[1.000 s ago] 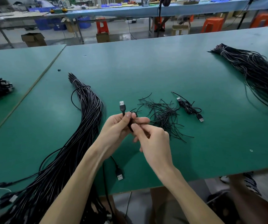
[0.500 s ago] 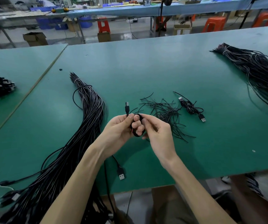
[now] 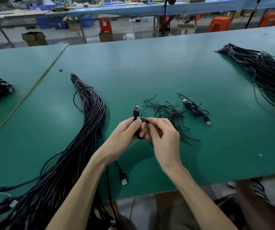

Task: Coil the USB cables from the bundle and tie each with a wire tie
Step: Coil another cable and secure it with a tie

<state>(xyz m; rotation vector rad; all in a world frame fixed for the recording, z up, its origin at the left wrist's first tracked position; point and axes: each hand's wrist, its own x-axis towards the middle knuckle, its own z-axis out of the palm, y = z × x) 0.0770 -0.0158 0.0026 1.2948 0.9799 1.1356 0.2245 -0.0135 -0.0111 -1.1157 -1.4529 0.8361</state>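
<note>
Centrally, the green worktop carries all task items. The main cable bundle, the largest item, runs from the front-left corner toward the middle of the worktop and is banded near its far tip. A second bundle lies along the right edge, well apart from the hands.

Both hands are raised above the front-centre area of the worktop, just right of the main bundle. The left hand grips the cable coil, with its fingers curled round the loops. The right hand touches the coil from the right side; its thumb and forefinger pinch the top of the loops, and the remaining fingers are loosely bent. The coil therefore sits between the two hands and is clear of the worktop surface.

The pile of wire ties lies on the worktop directly beyond the right hand. A tied cable rests just right of this pile.

One USB plug stands upright above the left thumb. A second plug lies flat near the front edge, below the left wrist; its lead passes under that wrist.
</note>
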